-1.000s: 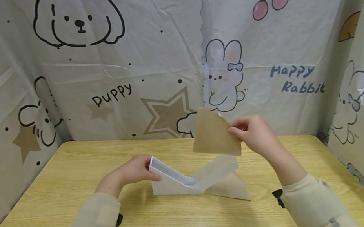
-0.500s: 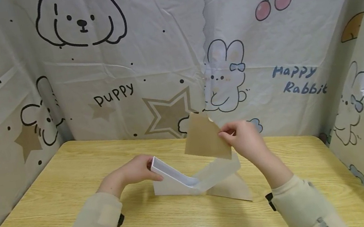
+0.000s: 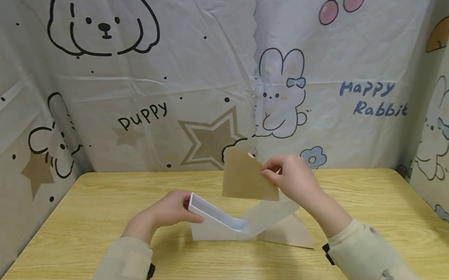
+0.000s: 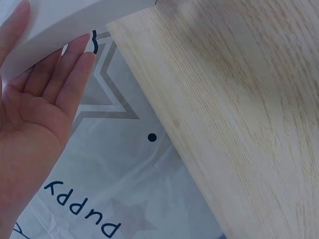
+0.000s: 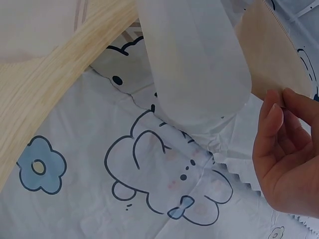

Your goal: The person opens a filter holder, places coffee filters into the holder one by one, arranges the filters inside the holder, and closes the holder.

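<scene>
A white case point(image 3: 214, 227) with a sloping open top stands on the table, and a translucent rounded flap point(image 3: 269, 215) extends from its right end. My left hand point(image 3: 169, 210) grips the case's raised left end, thumb in front and fingers behind; the left wrist view shows the fingers along the white wall point(image 4: 75, 35). Between thumb and fingertips my right hand point(image 3: 294, 180) pinches a brown paper coffee filter point(image 3: 247, 175), held up above the case and flap. The filter's crimped edge shows in the right wrist view. Another brown paper piece point(image 3: 290, 233) lies below the flap, partly covered by it.
The wooden table point(image 3: 96, 277) ends at a back edge against a pale printed curtain point(image 3: 204, 65). More curtain hangs close along the left and right sides. A bright light reflection lies on the table's front part.
My right hand has moved left and slightly down with the coffee filter, bringing it closer over the case. The left hand and case stay in place; the head view has shifted slightly.
</scene>
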Tool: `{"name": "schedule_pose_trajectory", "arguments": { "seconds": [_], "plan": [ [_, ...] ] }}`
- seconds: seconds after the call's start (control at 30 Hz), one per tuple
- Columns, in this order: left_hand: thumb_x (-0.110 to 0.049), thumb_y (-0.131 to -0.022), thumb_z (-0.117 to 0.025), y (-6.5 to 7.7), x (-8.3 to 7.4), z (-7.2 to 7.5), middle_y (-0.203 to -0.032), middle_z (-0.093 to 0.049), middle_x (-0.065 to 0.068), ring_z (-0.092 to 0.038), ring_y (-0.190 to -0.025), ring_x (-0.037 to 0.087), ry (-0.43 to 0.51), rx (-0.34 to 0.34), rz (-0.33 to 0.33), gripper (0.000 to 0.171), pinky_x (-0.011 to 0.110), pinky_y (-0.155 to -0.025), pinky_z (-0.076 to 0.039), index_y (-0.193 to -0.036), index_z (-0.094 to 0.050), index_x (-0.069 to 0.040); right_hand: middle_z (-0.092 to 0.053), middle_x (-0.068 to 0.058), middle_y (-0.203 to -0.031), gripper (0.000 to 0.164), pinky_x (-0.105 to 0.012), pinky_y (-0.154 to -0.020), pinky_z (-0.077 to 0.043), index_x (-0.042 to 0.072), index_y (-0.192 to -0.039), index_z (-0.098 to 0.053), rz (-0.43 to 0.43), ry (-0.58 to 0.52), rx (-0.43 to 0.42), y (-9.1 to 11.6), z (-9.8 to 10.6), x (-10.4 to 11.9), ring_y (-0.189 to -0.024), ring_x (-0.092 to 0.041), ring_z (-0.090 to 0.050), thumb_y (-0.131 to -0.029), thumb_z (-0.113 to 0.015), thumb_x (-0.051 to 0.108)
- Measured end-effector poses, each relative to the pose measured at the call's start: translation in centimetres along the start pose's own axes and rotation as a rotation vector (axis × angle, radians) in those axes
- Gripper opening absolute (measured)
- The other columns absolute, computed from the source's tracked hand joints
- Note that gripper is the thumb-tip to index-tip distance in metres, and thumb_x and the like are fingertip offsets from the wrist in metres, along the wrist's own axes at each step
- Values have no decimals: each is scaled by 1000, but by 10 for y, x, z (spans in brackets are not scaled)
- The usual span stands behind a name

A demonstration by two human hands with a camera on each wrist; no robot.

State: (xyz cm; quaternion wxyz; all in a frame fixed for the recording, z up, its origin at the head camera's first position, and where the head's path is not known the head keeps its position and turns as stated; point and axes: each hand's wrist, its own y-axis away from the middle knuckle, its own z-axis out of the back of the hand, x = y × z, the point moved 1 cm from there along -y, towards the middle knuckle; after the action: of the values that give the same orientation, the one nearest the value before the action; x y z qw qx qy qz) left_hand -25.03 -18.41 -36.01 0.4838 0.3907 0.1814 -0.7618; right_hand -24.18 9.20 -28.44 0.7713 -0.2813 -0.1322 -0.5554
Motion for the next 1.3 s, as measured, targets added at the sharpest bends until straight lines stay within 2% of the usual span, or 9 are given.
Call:
{"name": "schedule_pose_trajectory", "arguments": {
  "seconds": [0.63,1.3],
  "plan": [
    [-12,-80,-73,1,-1,0,-96,-69,8,-62,-86,14,1,3,-10,24,31,-79,-52,-100,-65,-1,-71,-3,-81,10,-30,-66,-50,8,-86,-72,30,28,15,0,-23,9,-70,-15,-61,-85,-67,15],
    [-12,-80,-73,1,1,0,-94,-68,7,-61,-84,13,7,8,-16,25,30,-78,-51,-101,-64,-1,-70,1,-78,7,-28,-61,-48,12,-81,-72,21,92,44,1,-42,9,-67,-13,-60,-84,-67,17]
  ]
}}
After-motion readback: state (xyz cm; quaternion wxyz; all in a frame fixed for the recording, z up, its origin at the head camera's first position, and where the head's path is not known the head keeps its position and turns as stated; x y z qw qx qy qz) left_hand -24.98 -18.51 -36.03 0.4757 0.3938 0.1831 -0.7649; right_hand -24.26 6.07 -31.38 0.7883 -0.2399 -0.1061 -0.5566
